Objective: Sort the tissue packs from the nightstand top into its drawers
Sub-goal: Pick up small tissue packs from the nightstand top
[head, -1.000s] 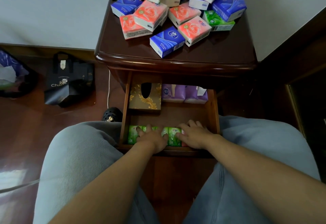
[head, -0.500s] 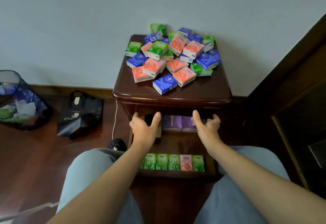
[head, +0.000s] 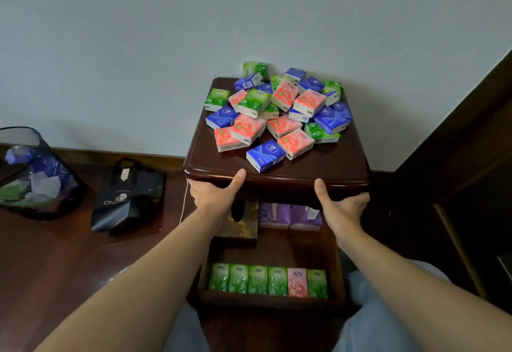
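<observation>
I see both hands raised in front of the nightstand (head: 277, 177), just under its front lip. The left hand (head: 214, 195) has its grip spread, thumb up against the edge of the top, fingers loose and holding nothing. The right hand (head: 342, 209) is the same: grip spread, thumb pointing up at the edge, fingers reaching toward the right corner; I cannot tell whether they touch the wood.

The pile of tissue packs (head: 277, 114), green, blue and coral, lies heaped on the nightstand top, toward the wall. One blue pack (head: 265, 155) sits apart at the near side of the pile.

Below my hands the open drawer (head: 273, 299) holds a row of packs (head: 267, 283) along its front wall: five green and one pink. At its back are a gold tissue box (head: 243, 227) and purple packs (head: 289, 214).

On the floor to the left stand a black bag (head: 128, 199) and a mesh bin (head: 36, 174).
</observation>
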Demonstrator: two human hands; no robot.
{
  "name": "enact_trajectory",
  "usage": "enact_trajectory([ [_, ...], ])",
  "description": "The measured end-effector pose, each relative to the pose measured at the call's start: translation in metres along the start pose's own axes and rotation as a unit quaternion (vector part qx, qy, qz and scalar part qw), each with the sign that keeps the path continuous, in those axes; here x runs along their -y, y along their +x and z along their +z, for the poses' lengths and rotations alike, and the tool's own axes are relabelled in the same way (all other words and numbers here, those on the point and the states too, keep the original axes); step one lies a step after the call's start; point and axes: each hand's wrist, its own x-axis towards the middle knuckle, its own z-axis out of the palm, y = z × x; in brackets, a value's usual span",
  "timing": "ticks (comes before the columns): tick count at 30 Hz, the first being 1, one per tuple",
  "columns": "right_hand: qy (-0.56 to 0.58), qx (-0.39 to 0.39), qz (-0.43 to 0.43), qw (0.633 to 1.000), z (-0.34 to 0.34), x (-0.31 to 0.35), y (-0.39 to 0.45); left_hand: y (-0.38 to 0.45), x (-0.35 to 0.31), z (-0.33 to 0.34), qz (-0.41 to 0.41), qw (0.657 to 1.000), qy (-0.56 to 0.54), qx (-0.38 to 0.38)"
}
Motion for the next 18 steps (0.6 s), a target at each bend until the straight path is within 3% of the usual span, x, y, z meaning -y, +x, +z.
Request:
enact_trajectory([
  [6,0.015,-0.034,-0.034,0.999,0.007,-0.009,-0.001,0.009,0.013,0.005,0.021,0.998,-0.043,-0.034],
  [11,-0.009,-0.031,-0.038,0.999,0.001,-0.006,-0.005,0.006,0.013,0.004,0.029,0.997,0.016,-0.064],
  [18,-0.100,-0.059,0.036,0.993,-0.019,0.002,-0.024,-0.013,0.035,-0.013,0.016,0.988,0.116,-0.101],
])
